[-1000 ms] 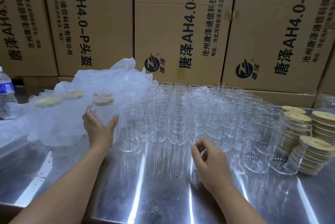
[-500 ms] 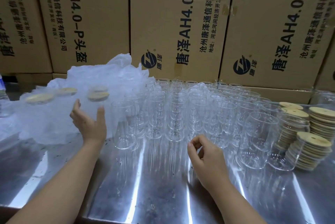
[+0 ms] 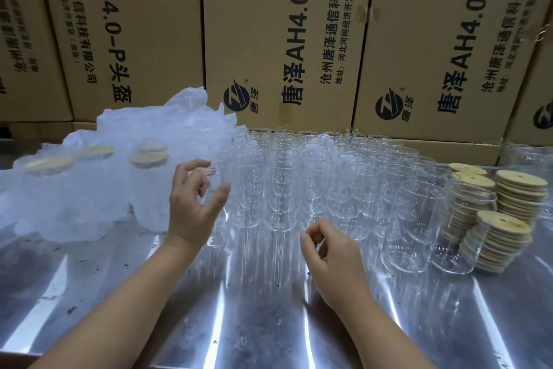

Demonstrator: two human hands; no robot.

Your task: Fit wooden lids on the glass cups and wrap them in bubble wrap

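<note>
left hand (image 3: 194, 207) hovered spread by the front glass cup (image 3: 224, 159), right hand (image 3: 332, 252) loosely curled, empty; a mid-body grip looked safest.

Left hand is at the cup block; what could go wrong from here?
The glass cups stand tightly packed, so the left hand, open at the near-left cup, might knock its neighbours over. The near stack of wooden lids leans beside the cups; a bump might spill it.
</note>
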